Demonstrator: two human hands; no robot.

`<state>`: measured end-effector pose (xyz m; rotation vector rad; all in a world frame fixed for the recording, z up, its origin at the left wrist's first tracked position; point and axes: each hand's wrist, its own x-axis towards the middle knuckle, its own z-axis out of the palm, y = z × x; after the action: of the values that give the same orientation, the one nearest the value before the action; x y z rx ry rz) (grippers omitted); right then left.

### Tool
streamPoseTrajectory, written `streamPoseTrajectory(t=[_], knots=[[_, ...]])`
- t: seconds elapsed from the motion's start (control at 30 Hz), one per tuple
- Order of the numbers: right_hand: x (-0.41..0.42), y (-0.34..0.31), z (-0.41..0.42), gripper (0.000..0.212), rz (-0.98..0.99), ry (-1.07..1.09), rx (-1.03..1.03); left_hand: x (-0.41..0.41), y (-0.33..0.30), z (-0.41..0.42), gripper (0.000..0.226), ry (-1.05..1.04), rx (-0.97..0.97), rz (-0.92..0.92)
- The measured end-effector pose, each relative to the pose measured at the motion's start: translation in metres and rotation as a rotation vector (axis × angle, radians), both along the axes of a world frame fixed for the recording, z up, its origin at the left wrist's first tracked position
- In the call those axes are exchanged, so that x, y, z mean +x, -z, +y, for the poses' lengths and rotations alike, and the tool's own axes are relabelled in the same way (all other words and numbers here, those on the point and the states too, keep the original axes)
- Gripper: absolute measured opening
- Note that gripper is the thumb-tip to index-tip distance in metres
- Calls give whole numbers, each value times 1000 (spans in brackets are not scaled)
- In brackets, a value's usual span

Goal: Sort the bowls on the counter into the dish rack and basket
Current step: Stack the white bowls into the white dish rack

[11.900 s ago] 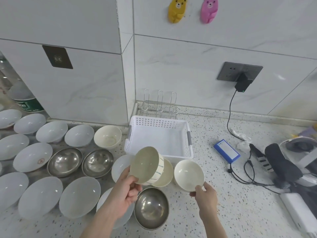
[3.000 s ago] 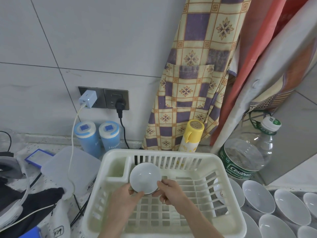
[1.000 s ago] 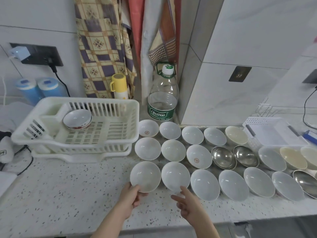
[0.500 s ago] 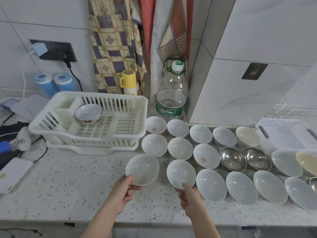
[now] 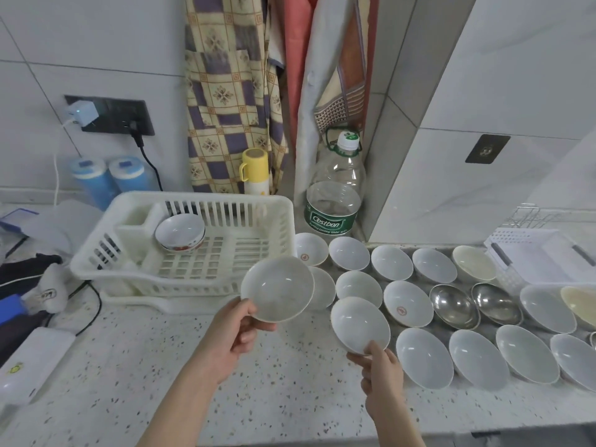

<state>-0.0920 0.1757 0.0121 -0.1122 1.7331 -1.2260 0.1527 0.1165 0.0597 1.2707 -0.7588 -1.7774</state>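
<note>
Our left hand [image 5: 230, 338] grips a round white ceramic bowl [image 5: 277, 288] by its rim beside the white plastic dish rack [image 5: 258, 221]; our right hand [image 5: 380, 366] pinches another white bowl [image 5: 359, 324] above the speckled table [image 5: 129, 366].

2 white bowls held above the speckled counter [image 5: 129, 366]

The left hand [image 5: 225, 337] grips a shallow white ceramic bowl [image 5: 277, 288]; the right hand [image 5: 380, 369] pinches another white bowl [image 5: 359, 325].

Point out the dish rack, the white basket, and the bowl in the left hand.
dish rack [image 5: 274, 204]: head view, back rim.
white basket [image 5: 529, 233]: head view, back wall.
bowl in the left hand [image 5: 277, 288]: head view, inner surface.
</note>
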Motion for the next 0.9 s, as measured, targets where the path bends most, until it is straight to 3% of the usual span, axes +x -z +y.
streamPoseTrajectory(t=[0.33,0.6,0.9], knots=[[65,-59,-41,8,-6,46,-186,71,-15,-38,25,-79,1,-4],[115,-83,-70,10,71,-61,-295,126,-8,-56,24,-185,61,60],[178,-82,-133,15,372,-352,-288,193,-14,-86,19,-281,-110,-149]])
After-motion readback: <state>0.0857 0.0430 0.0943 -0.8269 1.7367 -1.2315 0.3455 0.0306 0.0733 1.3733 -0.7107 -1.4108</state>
